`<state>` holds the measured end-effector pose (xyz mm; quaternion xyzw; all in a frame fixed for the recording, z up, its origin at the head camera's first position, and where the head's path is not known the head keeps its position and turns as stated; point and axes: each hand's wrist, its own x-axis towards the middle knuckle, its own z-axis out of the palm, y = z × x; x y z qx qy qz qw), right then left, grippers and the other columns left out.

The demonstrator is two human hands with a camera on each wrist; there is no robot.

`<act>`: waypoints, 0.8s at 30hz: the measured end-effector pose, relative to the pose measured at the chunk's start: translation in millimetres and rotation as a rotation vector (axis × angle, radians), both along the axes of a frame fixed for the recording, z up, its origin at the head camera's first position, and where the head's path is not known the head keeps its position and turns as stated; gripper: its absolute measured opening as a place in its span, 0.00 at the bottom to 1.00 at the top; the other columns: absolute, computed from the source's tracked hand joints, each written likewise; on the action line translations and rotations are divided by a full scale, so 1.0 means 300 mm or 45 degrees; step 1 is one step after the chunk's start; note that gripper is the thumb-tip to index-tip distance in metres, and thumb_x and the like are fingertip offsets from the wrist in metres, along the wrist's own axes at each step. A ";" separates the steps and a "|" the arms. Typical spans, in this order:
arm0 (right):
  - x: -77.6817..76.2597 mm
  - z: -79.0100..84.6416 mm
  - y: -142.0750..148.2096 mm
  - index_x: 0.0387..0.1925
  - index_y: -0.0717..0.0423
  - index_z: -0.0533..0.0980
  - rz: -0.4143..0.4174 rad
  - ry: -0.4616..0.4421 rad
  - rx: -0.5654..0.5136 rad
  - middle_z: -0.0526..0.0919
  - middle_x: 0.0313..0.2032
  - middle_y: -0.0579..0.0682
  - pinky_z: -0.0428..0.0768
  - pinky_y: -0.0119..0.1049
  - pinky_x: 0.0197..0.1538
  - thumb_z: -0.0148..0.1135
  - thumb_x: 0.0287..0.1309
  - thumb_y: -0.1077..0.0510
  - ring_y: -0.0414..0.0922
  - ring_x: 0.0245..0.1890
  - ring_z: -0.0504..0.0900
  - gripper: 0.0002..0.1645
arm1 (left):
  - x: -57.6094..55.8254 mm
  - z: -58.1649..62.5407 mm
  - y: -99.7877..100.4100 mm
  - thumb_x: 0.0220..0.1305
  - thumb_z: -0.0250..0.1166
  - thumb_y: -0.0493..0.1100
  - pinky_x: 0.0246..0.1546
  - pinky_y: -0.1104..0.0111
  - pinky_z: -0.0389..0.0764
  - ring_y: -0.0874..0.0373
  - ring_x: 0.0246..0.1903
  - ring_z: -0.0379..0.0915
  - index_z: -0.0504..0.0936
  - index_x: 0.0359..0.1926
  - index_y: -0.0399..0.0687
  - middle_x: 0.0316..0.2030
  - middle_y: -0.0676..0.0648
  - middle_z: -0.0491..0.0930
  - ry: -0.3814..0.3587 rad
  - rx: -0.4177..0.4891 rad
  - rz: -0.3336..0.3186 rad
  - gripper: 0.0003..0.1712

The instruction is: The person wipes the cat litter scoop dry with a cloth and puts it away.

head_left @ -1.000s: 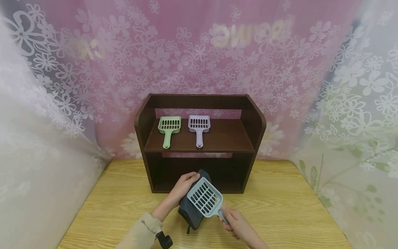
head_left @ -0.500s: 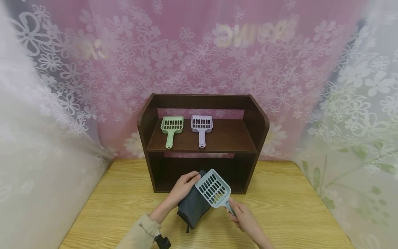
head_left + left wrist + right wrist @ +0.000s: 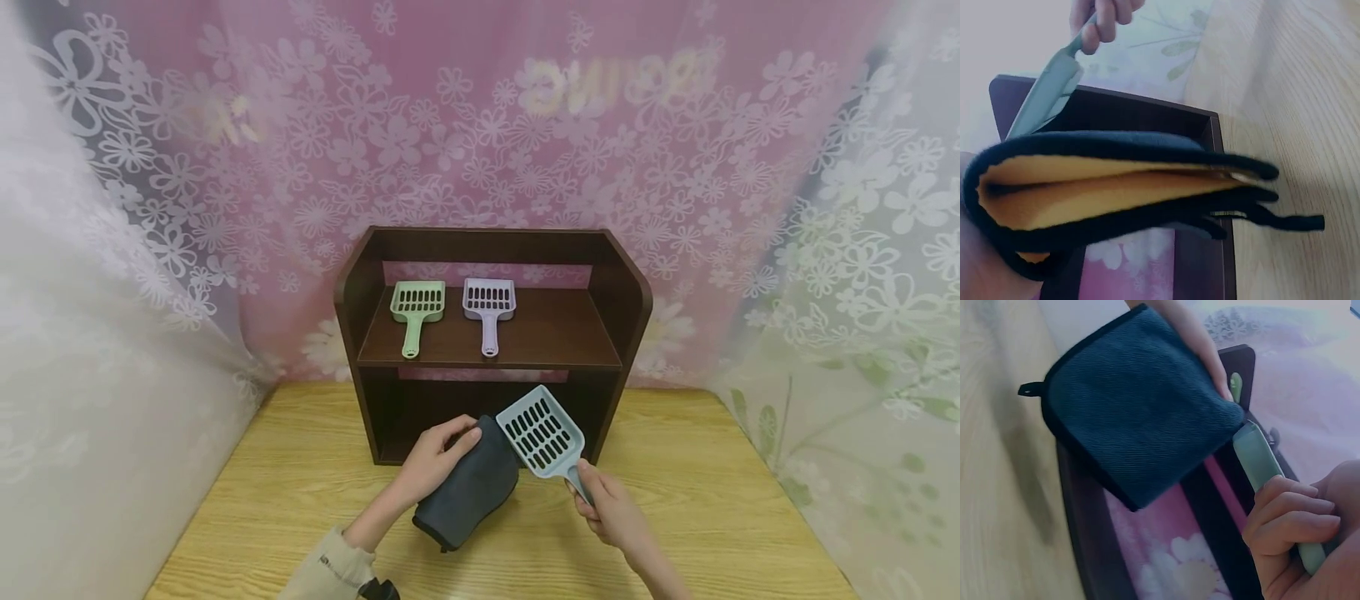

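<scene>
A folded dark blue-grey cloth [image 3: 468, 487] hangs above the wooden table, gripped at its upper edge by my left hand [image 3: 431, 462]. Its orange-yellow inner side [image 3: 1085, 194] and a small dark loop show in the left wrist view. My right hand [image 3: 611, 510] holds a pale blue-grey litter scoop [image 3: 542, 432] by the handle, slotted tray pointing up and left. The scoop's corner is right beside the cloth; whether they touch I cannot tell. On the upper shelf lie a green litter scoop [image 3: 417, 312] and a lilac litter scoop [image 3: 489, 312], handles toward me.
Behind both hands stands a dark brown two-tier shelf [image 3: 555, 333] on the light wooden table [image 3: 712, 500]. Floral curtains [image 3: 525, 125] enclose the back and both sides. A beige sleeve [image 3: 330, 567] covers the left forearm.
The blue-grey scoop, first in front of the cloth, has moved up and right off it with my right hand. The cloth has turned slightly, its lower end shifting left.
</scene>
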<state>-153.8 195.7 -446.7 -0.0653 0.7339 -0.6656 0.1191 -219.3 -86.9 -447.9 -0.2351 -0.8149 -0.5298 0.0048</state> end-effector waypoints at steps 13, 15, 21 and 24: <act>-0.019 0.128 0.020 0.32 0.60 0.66 -0.069 0.194 0.018 0.60 0.15 0.41 0.53 0.29 0.11 0.33 0.83 0.45 0.31 0.09 0.54 0.27 | 0.030 0.014 0.014 0.76 0.57 0.56 0.45 0.60 0.83 0.59 0.43 0.83 0.85 0.51 0.54 0.45 0.54 0.84 0.473 -0.332 0.145 0.16; -0.031 0.151 0.017 0.33 0.61 0.67 -0.099 0.239 0.003 0.61 0.15 0.41 0.53 0.32 0.10 0.33 0.83 0.45 0.32 0.09 0.55 0.28 | 0.035 0.016 0.016 0.76 0.58 0.55 0.40 0.64 0.83 0.61 0.38 0.83 0.85 0.51 0.54 0.44 0.54 0.83 0.556 -0.395 0.165 0.16; -0.085 0.214 0.007 0.38 0.66 0.69 -0.139 0.347 -0.051 0.64 0.17 0.42 0.56 0.39 0.11 0.34 0.82 0.44 0.35 0.11 0.59 0.30 | 0.040 0.010 0.020 0.72 0.64 0.53 0.22 0.78 0.70 0.70 0.21 0.66 0.85 0.49 0.57 0.37 0.57 0.79 0.817 -0.539 0.199 0.11; -0.118 0.245 0.002 0.41 0.67 0.70 -0.173 0.367 -0.069 0.65 0.17 0.43 0.60 0.34 0.12 0.34 0.82 0.44 0.35 0.11 0.60 0.30 | 0.043 0.009 0.022 0.70 0.67 0.52 0.20 0.80 0.64 0.72 0.20 0.61 0.85 0.47 0.57 0.35 0.58 0.76 0.895 -0.554 0.203 0.10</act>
